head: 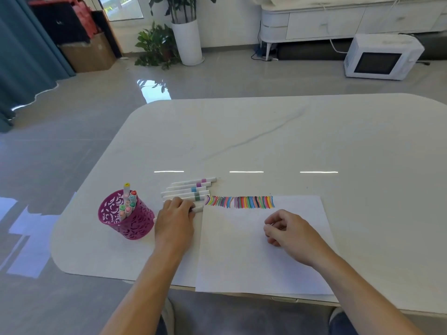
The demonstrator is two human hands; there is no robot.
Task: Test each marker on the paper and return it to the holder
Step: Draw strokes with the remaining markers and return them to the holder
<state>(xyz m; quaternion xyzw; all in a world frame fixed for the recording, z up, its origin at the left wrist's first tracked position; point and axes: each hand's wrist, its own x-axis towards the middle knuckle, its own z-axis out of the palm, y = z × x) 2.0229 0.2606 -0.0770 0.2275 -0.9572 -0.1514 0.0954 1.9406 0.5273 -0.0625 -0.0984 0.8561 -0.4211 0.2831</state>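
Care suits the left hand (175,217), fingers curled over the nearest marker (198,209) beside the paper (254,262): lift it without rolling the other markers (188,189), while the loosely curled, seemingly empty right hand (287,234) rests on that paper.

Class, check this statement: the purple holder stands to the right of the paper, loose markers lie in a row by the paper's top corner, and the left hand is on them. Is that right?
Not quite. The head view shows the purple holder to the left of the paper, not the right. The loose markers and left hand are as stated.
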